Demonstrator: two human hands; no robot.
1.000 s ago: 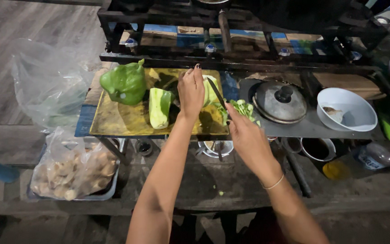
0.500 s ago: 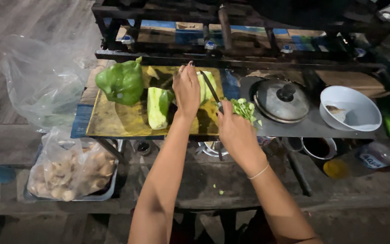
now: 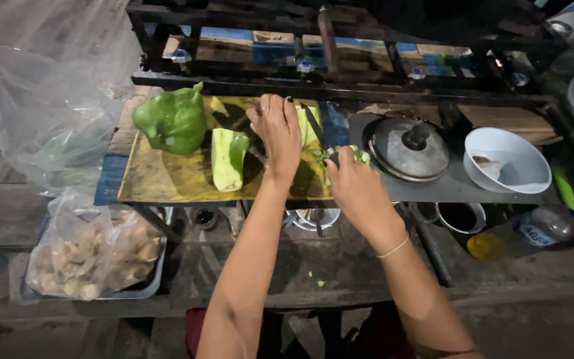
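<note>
On the yellow cutting board [image 3: 167, 179], left hand [image 3: 277, 133] presses the vegetable piece [image 3: 308, 126]; right hand [image 3: 357, 186] grips the knife [image 3: 317, 129].

A worn grey plank floor [image 3: 48, 26] lay at ten o'clock. A dark metal frame [image 3: 340, 73] crossed at twelve. A rough wooden bench [image 3: 340, 266] sat dimly lit at six.
</note>
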